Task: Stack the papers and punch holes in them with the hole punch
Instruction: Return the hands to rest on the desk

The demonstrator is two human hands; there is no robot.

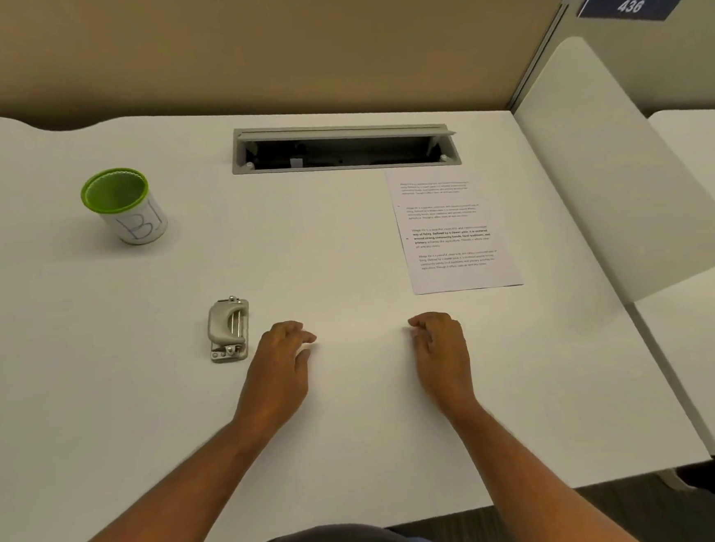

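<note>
Printed papers (455, 229) lie in a slightly fanned pile on the white desk (143, 394), at the right, just below the cable slot. A small grey metal hole punch (228, 330) sits on the desk left of centre. My left hand (284, 364) rests palm down on the desk right beside the punch, fingers loosely curled, holding nothing. My right hand (439, 350) rests on the desk below the papers, a short way from their near edge, fingers curled under and empty.
A white cup with a green rim (126, 205) stands at the far left. An open grey cable slot (344, 148) is set into the desk's back. A tan partition rises behind. A second desk surface (621, 164) adjoins on the right.
</note>
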